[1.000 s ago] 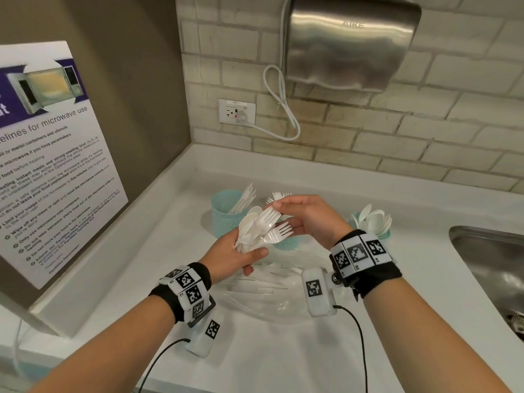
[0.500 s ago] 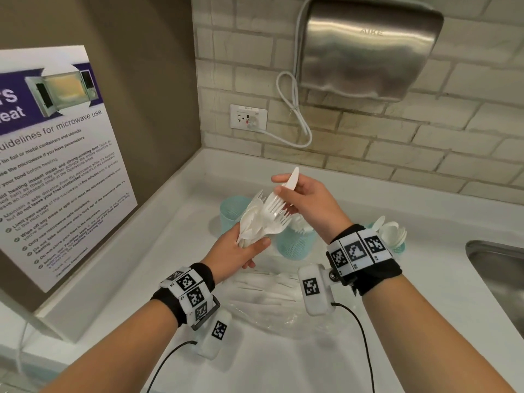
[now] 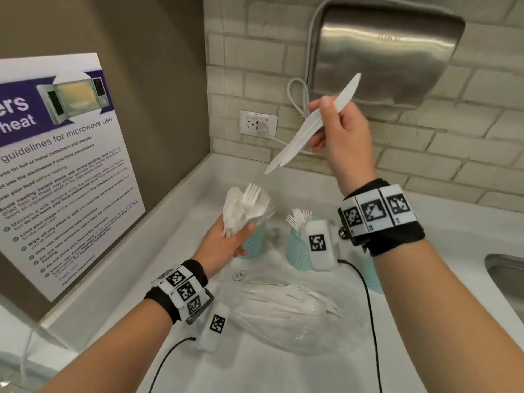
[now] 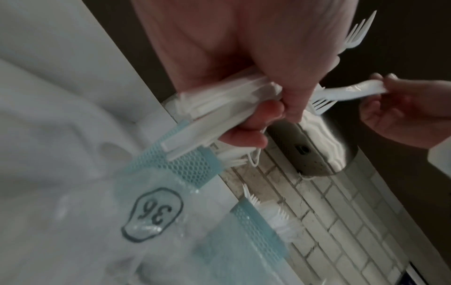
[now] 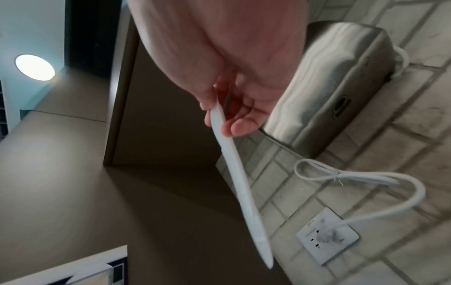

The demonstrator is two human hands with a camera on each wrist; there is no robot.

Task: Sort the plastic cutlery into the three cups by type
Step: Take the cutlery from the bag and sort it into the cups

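At the corner of a white countertop (image 3: 181, 239), where a brown side wall met a brick-tiled back wall, we stood with both hands raised. A microwave guidelines poster (image 3: 56, 165) leaned against the side wall, a steel hand dryer (image 3: 391, 52) hung on the bricks, and its white cord looped down to a wall socket (image 3: 258, 122). Our left hand (image 3: 224, 245) gripped a bundle of forks and spoons (image 3: 246, 207) by the handles, just above the leftmost teal mesh cup (image 3: 253, 242). Our right hand (image 3: 343, 137) was lifted well above the counter in front of the dryer, thumb and fingers pinching a white plastic knife (image 3: 309, 126) that tilted down to the left. A second mesh cup (image 3: 296, 251) held forks; a third cup (image 3: 371, 276) was mostly hidden behind our right forearm. Nearer us lay a clear plastic bag (image 3: 283, 316) with more cutlery inside. A steel sink (image 3: 504, 276) bounded the counter on the right.
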